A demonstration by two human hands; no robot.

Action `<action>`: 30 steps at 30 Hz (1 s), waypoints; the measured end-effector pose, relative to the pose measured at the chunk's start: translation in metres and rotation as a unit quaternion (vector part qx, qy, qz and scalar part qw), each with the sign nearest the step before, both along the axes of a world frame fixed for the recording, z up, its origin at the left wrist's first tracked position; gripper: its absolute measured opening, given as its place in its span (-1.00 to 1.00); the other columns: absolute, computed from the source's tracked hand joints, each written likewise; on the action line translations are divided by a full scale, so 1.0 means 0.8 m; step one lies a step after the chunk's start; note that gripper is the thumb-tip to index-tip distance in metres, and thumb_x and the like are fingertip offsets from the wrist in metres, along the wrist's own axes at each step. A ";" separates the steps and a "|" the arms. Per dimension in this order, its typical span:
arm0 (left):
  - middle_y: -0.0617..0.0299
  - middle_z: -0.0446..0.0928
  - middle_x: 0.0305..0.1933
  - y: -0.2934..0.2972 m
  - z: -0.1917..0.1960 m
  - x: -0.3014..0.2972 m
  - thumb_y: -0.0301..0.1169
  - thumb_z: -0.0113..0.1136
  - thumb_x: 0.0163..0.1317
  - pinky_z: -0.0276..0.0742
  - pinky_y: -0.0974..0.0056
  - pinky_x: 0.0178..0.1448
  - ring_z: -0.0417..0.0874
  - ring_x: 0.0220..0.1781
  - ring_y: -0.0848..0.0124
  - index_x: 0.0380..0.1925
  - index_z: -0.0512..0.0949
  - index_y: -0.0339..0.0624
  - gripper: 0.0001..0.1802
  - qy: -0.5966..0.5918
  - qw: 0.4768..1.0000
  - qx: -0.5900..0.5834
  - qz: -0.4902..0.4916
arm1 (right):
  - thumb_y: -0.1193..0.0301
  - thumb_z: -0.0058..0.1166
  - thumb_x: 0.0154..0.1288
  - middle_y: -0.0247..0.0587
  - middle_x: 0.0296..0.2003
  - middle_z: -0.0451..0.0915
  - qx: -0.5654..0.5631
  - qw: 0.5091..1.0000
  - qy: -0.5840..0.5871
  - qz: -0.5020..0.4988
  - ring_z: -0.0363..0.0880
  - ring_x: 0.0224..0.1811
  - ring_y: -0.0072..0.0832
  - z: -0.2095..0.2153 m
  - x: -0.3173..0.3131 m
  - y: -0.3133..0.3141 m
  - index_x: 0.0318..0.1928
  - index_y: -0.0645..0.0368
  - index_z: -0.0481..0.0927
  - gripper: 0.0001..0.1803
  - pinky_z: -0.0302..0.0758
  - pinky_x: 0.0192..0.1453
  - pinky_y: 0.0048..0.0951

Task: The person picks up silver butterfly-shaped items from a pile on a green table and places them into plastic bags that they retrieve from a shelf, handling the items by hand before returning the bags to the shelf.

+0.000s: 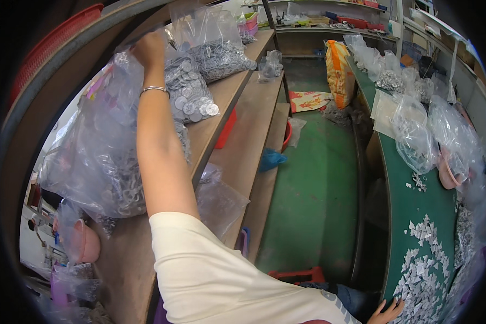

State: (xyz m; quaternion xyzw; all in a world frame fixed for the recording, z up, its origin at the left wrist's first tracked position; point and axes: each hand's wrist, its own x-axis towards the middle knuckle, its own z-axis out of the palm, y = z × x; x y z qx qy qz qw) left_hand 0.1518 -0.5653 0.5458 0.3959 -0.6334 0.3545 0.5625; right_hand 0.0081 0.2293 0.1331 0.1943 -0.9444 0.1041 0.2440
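My left arm, a bangle on its wrist, reaches out to the upper left over a wooden shelf. At its end my left hand is closed, slightly blurred, at the top of a clear plastic bag; its fingertips are hidden. Round silver metal discs fill the bag below it. Beside my forearm stands a large clear bag with grey metal pieces inside. My right hand rests at the green table's near edge with its fingers apart, next to a spread of small silver-grey pieces.
Another bag of grey metal parts stands farther along the shelf. Pink baskets sit at the lower left. Clear bags line the green table. An orange-and-white sack stands at the aisle's far end.
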 end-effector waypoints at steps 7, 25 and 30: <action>0.08 0.58 -0.51 0.012 0.038 -0.007 -0.55 0.13 0.00 0.47 0.34 -0.32 0.57 -0.51 0.40 -0.58 0.54 -0.51 -0.85 0.409 0.786 0.008 -0.464 | 0.33 0.09 0.15 0.28 -0.01 0.30 -0.008 1.000 -0.002 0.001 0.27 0.04 0.08 0.005 -0.002 -0.005 -0.11 0.34 0.41 -0.62 0.22 0.12 -0.01; -0.01 0.22 -0.10 0.283 -0.192 -0.342 -0.65 -0.15 -0.04 0.13 0.15 0.14 0.27 -0.03 0.21 -0.15 0.21 -0.35 -0.64 0.327 0.767 -0.017 -0.552 | 0.26 -0.02 0.21 0.17 0.02 0.31 -0.020 0.999 -0.038 -0.024 0.28 0.05 0.01 0.001 -0.001 0.040 -0.06 0.32 0.41 -0.60 0.22 0.11 -0.07; 0.16 0.33 -0.12 0.551 -0.338 -0.358 -0.57 -0.01 -0.05 0.27 0.30 0.01 0.34 0.00 0.31 -0.28 0.44 -0.19 -0.75 0.110 0.534 0.355 -0.759 | 0.45 0.01 0.15 0.11 0.01 0.34 -0.075 0.992 -0.078 -0.064 0.28 0.07 -0.06 -0.008 0.011 0.113 -0.03 0.36 0.38 -0.63 0.18 0.16 -0.17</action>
